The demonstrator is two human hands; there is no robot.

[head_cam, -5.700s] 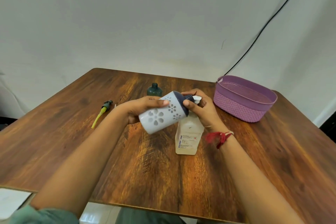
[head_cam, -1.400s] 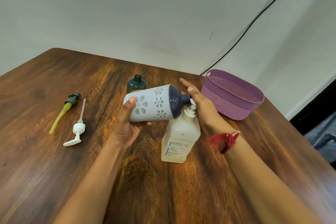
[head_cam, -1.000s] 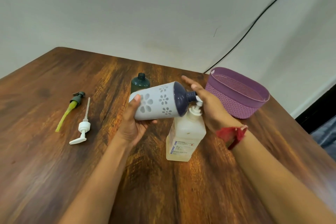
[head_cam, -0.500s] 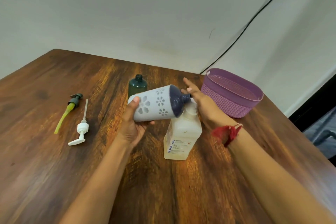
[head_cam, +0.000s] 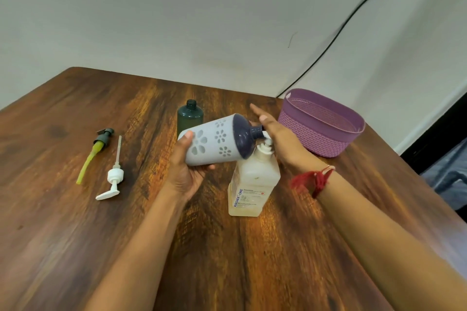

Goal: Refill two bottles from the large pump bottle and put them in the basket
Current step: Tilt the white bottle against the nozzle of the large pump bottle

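Left hand point(head_cam: 184, 174) grips the white bottle point(head_cam: 212, 144), tilted on its side, its neck at the spout of the pump bottle point(head_cam: 252, 184) (seemingly touching). Right hand point(head_cam: 280, 141), fingers straight, rests on the pump head. Green bottle point(head_cam: 190, 117) stands uncapped behind; basket point(head_cam: 321, 131) sits at right.

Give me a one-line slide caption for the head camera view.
Refilling: the left hand tips the flowered white bottle against the large pump bottle while the right hand presses its pump head.
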